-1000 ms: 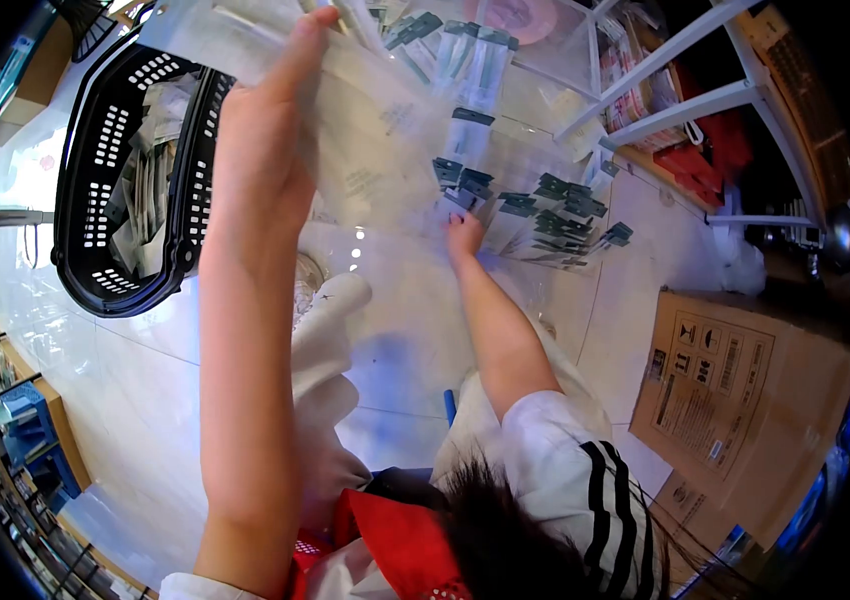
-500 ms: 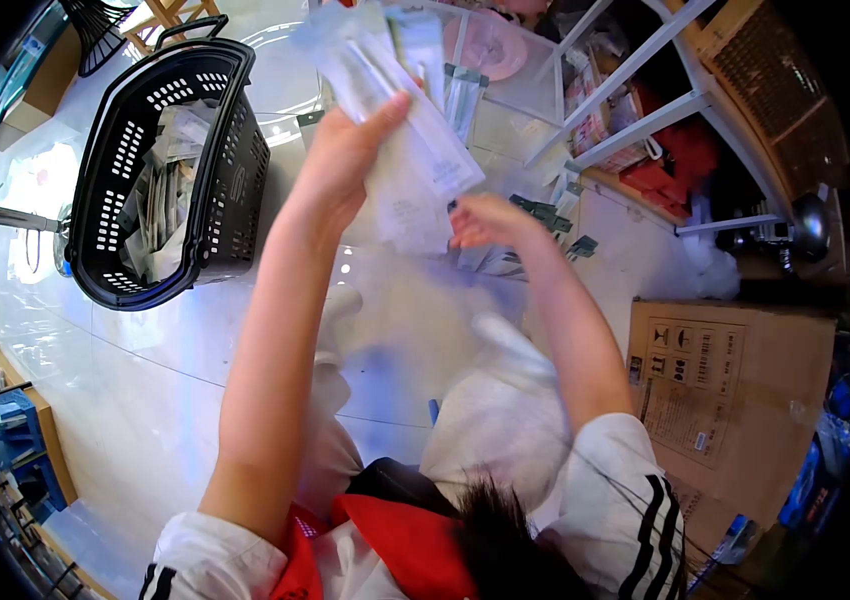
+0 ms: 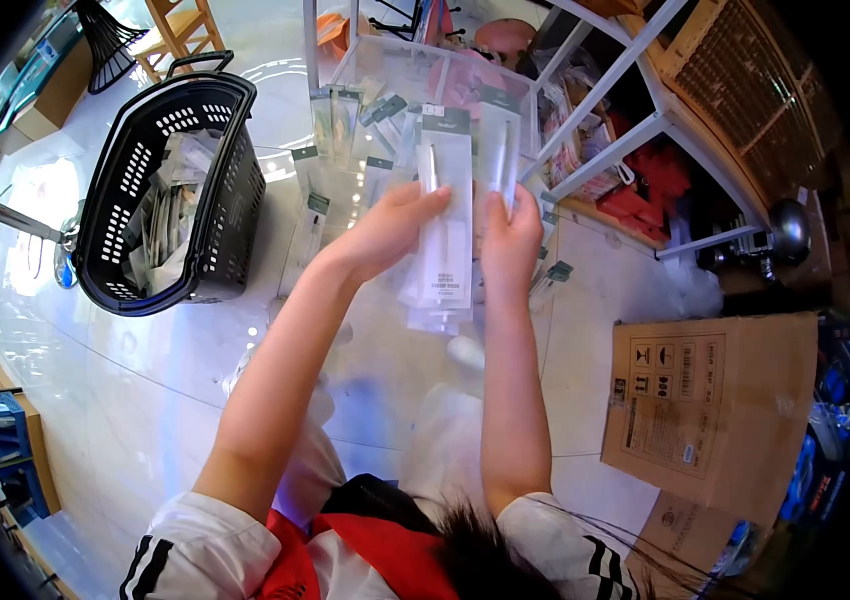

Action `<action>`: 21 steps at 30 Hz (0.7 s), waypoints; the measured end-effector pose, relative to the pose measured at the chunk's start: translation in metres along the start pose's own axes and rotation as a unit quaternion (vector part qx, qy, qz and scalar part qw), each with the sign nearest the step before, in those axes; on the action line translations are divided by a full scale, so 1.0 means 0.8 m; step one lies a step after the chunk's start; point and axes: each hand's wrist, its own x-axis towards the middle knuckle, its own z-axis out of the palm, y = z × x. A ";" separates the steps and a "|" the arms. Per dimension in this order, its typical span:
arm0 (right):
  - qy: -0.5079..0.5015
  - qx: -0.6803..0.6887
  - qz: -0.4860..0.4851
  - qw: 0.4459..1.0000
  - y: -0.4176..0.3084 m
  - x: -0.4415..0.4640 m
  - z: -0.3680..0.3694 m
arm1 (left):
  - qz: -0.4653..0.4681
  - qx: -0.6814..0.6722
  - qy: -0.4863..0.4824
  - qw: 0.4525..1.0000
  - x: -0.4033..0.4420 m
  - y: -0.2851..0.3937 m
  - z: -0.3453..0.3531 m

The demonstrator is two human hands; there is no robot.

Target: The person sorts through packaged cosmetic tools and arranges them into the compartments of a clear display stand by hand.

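The floor (image 3: 155,400) is shiny and pale, with big tiles. A brown box (image 3: 710,410) sits on it at the right, near a white metal frame (image 3: 605,130). The left hand (image 3: 395,232) is closed on a stack of clear packets (image 3: 445,225), held upright over the floor. The right hand (image 3: 511,235) pinches one more packet (image 3: 499,145) just beside the stack. At the left, a black basket (image 3: 230,215) has many flat packets (image 3: 170,215) inside.
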 end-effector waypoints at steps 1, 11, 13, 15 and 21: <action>0.014 0.028 0.038 0.999 -0.002 0.004 -0.001 | 0.013 0.009 0.019 1.000 0.002 0.002 -0.001; -0.133 0.211 0.100 0.963 -0.019 0.005 -0.003 | 0.086 0.044 0.110 0.989 0.021 0.003 -0.036; -0.168 0.072 0.030 0.983 -0.001 -0.009 0.016 | 0.093 0.025 0.129 0.987 0.023 -0.006 -0.030; -0.116 -0.056 -0.064 0.990 0.000 -0.022 0.033 | 0.101 0.005 0.149 0.984 0.025 -0.015 -0.024; -0.057 -0.072 -0.061 0.994 -0.006 -0.024 0.030 | 0.077 -0.163 0.085 0.980 0.019 -0.019 -0.008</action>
